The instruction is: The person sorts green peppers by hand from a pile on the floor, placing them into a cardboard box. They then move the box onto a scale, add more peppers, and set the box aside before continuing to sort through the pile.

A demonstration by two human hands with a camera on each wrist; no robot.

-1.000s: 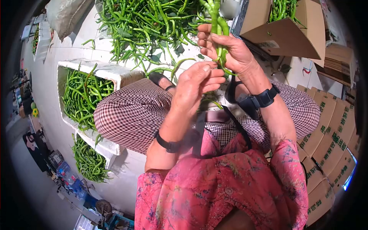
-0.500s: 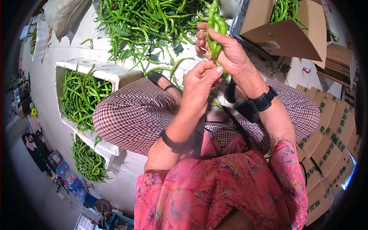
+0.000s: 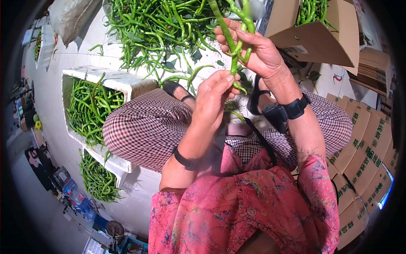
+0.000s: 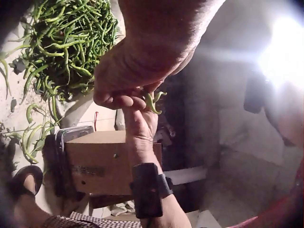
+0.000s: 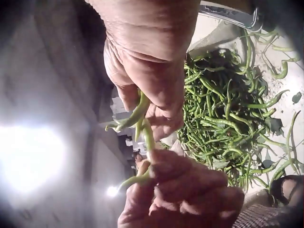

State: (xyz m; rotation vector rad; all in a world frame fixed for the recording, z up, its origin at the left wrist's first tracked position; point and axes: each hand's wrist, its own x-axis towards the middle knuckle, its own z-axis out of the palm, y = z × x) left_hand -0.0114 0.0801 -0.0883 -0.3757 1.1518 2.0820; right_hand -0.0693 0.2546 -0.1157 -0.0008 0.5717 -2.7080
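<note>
My right hand (image 3: 264, 55) holds a few long green chili peppers (image 3: 249, 27), the thumb lying over them and their upper ends rising past the fingers. Just below it, my left hand (image 3: 213, 95) pinches the lower part of one green chili pepper (image 3: 234, 65), whose curved tip pokes out under the fingers. In the right wrist view that pepper (image 5: 148, 135) spans the gap between the two hands. The left wrist view shows pepper ends (image 4: 152, 103) sticking out past my left fingers. A large heap of chili peppers (image 3: 160, 34) lies on the floor ahead.
White foam boxes (image 3: 141, 86) of peppers stand at the left. Front right is an open cardboard box (image 3: 313, 44) with peppers inside. Flattened printed cartons (image 3: 363, 148) lie at the right, and a pale sack (image 3: 74, 19) sits at the front left.
The peppers in my right hand have spread apart, one now leaning left. My left hand went from loose fingers below them to pinching one pepper's lower part, and has moved slightly down.
</note>
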